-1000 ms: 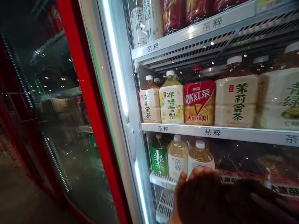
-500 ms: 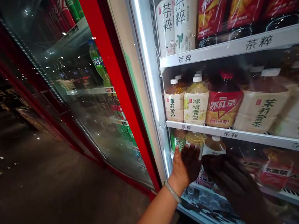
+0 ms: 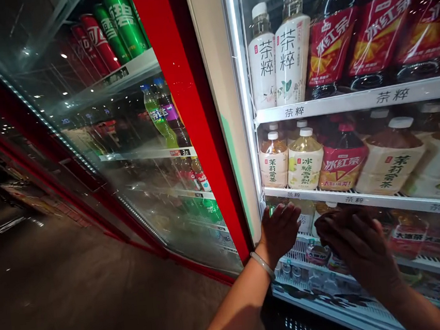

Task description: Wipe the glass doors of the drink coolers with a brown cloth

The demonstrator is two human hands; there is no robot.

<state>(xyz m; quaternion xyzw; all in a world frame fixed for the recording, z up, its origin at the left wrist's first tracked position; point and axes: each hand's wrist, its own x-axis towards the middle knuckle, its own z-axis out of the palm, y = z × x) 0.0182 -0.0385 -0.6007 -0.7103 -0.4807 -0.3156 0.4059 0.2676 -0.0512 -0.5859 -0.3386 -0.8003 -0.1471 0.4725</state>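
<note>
My left hand (image 3: 283,230), with a pale bracelet (image 3: 263,265) on the wrist, is raised before the left part of a lit drinks cooler, fingers stretched out. It appears to lie against the glass front. My right hand (image 3: 354,240) is just right of it, in shadow, fingers bent; whatever is under them is hidden. Behind the hands, bottles on a lower shelf are partly covered. Just above stand a small jasmine tea bottle (image 3: 274,162), a pear drink bottle (image 3: 305,162) and a red-labelled iced tea bottle (image 3: 343,161).
White tea bottles (image 3: 291,54) and iced tea bottles (image 3: 333,45) fill the upper shelf. At left is a second cooler with a red frame (image 3: 194,100), holding green cans (image 3: 128,23) and soda bottles (image 3: 159,116). Dark floor (image 3: 101,301) runs along the lower left.
The view has shifted, so the coolers sit lower and farther right in the picture. My right hand now shows more sharply, its fingers more bent. My left hand remains near the glass.
</note>
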